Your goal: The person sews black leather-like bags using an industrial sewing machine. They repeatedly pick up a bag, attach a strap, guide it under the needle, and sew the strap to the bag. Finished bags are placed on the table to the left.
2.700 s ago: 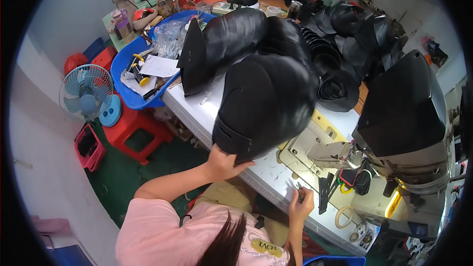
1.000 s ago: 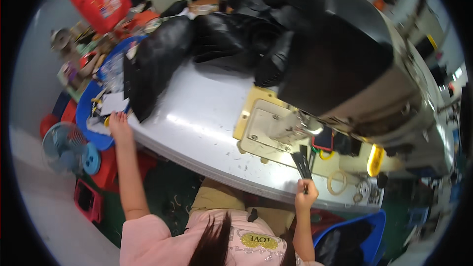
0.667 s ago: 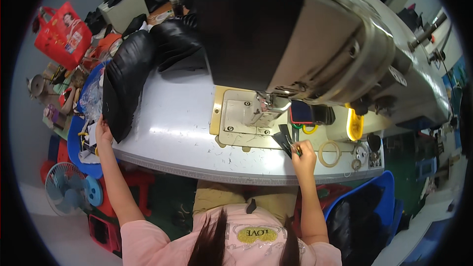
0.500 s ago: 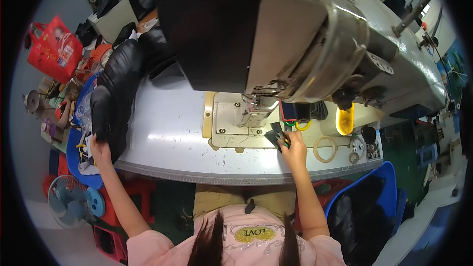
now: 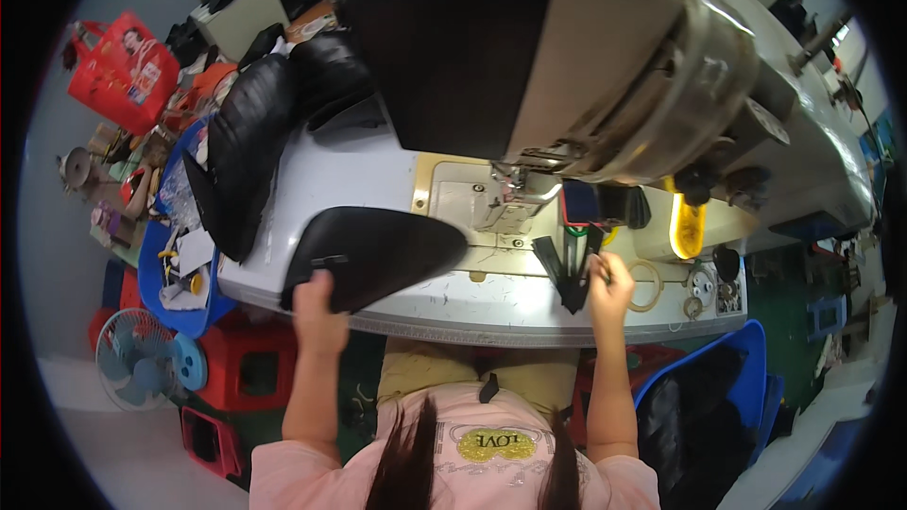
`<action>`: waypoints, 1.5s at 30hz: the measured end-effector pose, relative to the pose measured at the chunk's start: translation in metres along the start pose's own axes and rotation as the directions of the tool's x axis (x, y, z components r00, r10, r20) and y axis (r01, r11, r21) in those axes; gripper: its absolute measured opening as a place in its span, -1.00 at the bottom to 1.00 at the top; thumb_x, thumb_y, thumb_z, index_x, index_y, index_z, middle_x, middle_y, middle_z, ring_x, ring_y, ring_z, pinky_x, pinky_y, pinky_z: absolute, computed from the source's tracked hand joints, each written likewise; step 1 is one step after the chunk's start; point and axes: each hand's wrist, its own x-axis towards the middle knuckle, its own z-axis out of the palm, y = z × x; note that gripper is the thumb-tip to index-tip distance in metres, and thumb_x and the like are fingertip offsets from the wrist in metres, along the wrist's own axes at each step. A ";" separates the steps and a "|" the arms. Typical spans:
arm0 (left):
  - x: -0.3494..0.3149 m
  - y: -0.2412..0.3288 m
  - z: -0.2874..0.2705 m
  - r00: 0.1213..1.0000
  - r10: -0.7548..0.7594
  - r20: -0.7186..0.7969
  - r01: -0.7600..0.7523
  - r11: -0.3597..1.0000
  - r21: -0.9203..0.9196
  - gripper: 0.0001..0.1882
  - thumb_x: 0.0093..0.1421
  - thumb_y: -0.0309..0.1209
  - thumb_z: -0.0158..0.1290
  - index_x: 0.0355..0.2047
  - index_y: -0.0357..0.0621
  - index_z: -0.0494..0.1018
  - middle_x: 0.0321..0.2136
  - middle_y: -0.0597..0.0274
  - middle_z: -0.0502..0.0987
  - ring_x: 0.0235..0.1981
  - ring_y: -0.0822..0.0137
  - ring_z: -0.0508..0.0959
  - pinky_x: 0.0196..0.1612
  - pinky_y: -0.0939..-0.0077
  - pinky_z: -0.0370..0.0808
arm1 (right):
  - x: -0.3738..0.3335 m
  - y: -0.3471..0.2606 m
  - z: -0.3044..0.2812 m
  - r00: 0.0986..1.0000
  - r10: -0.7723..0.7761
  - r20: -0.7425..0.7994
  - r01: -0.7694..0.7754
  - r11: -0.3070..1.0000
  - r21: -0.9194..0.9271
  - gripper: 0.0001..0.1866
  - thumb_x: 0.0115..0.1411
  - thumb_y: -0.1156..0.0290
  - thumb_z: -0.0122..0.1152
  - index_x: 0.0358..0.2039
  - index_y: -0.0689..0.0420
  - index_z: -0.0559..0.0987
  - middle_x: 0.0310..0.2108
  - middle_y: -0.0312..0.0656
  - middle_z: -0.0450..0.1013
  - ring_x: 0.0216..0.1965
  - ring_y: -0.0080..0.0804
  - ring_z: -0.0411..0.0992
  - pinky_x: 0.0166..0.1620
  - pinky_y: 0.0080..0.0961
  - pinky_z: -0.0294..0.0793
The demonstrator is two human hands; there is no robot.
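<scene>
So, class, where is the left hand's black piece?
In the head view, the black piece is left of centre over the white tabletop, right of the black stack, near the needle plate.

The left hand (image 5: 319, 312), slightly blurred, sits at 8 o'clock from the centre of view in a gripping pose, its thumb (image 5: 322, 281) uppermost and its other fingers mostly hidden. The left forearm (image 5: 313, 406) runs up from 7 o'clock, pointing toward 12. The right hand (image 5: 612, 285), near 4 o'clock, is curled inward. The right forearm (image 5: 612, 392) runs up from 5 o'clock toward 12.
</scene>
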 end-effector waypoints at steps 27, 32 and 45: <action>-0.040 -0.011 0.125 0.886 -0.222 0.408 0.275 0.959 -0.074 -0.82 0.17 -0.40 -0.02 -0.47 -0.26 0.44 -0.60 0.48 0.42 -0.57 0.71 0.31 -0.53 0.77 0.28 | -0.051 -0.100 0.033 0.772 0.165 0.614 -0.473 0.794 0.381 -0.83 0.11 0.50 0.10 -0.60 0.23 0.46 -0.74 -0.43 0.33 -0.71 -0.80 0.20 -0.65 -0.80 0.14; -0.041 -0.013 0.122 0.876 -0.249 0.414 0.301 0.951 -0.066 -0.81 0.17 -0.39 -0.02 -0.50 -0.26 0.43 -0.62 0.49 0.40 -0.58 0.71 0.29 -0.55 0.76 0.26 | -0.051 -0.098 0.034 0.767 0.163 0.620 -0.484 0.782 0.393 -0.84 0.11 0.50 0.10 -0.60 0.23 0.46 -0.74 -0.42 0.32 -0.72 -0.79 0.21 -0.65 -0.79 0.14; 0.017 0.018 0.132 0.759 -0.189 0.623 0.039 0.968 0.247 -0.76 0.12 -0.36 0.05 -0.51 -0.34 0.43 -0.67 0.46 0.35 -0.60 0.66 0.24 -0.56 0.65 0.21 | 0.034 -0.098 -0.017 0.896 -0.140 0.421 0.086 0.986 0.145 -0.75 -0.12 0.47 0.28 -0.38 0.27 0.50 -0.53 -0.23 0.41 -0.58 -0.55 0.29 -0.49 -0.67 0.27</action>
